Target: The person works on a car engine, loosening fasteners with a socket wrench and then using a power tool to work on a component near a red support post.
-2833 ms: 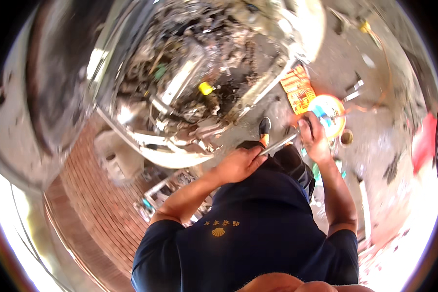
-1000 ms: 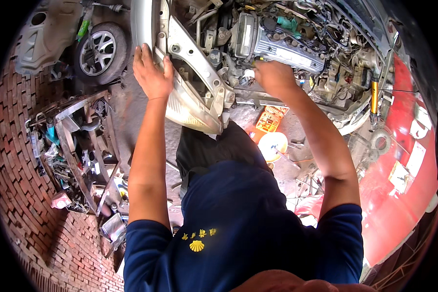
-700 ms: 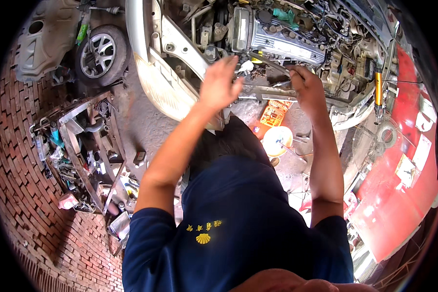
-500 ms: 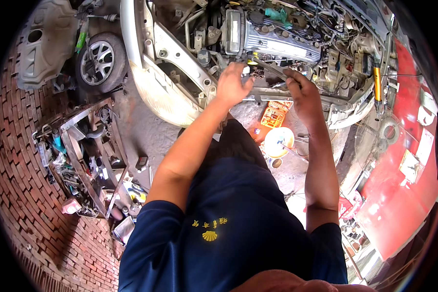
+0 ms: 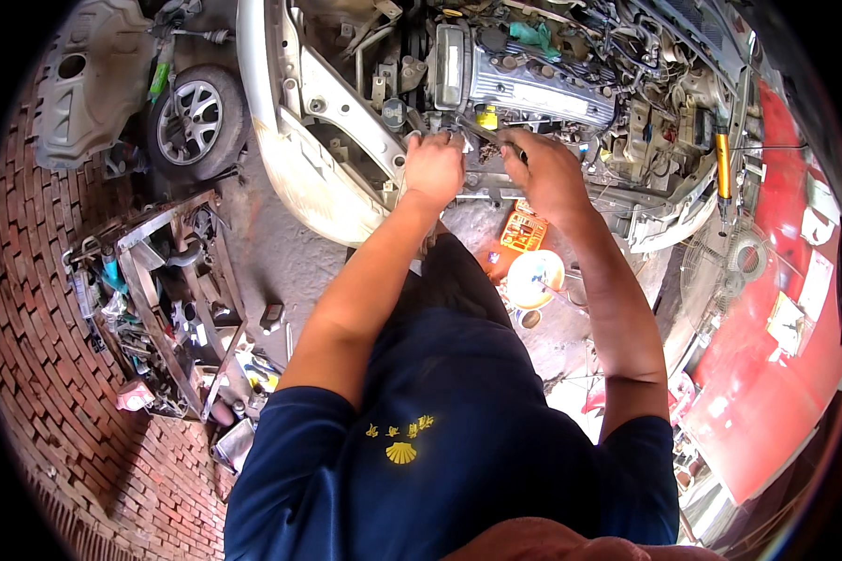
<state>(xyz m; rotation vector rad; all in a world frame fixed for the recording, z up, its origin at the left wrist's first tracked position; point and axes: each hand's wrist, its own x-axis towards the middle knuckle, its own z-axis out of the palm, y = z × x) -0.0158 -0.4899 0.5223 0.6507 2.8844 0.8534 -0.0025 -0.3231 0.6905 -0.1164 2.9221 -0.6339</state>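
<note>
Both of my hands reach over the front of a car's open engine bay. My right hand (image 5: 547, 173) is closed around one end of a long grey metal tool (image 5: 486, 130), whose far end points left toward the engine (image 5: 543, 84). The kind of tool is not clear. Just to its left, my left hand (image 5: 434, 170) is closed, fingers curled over at the front of the bay beside the headlight-side panel (image 5: 351, 126). What those fingers hold is hidden. A yellow cap-like piece (image 5: 486, 116) shows just beyond the tool.
Below the car's front are an orange tool case (image 5: 524, 231) and a white bucket (image 5: 536, 279). At left stand a wheel (image 5: 196, 122) and a cluttered metal rack (image 5: 145, 309). A yellow work light (image 5: 723, 164) hangs at right, near a fan (image 5: 744, 254) and red panel (image 5: 730, 402).
My right hand and the long metal tool have moved left, closer to my left hand. My left hand has shifted slightly left and curled its fingers.
</note>
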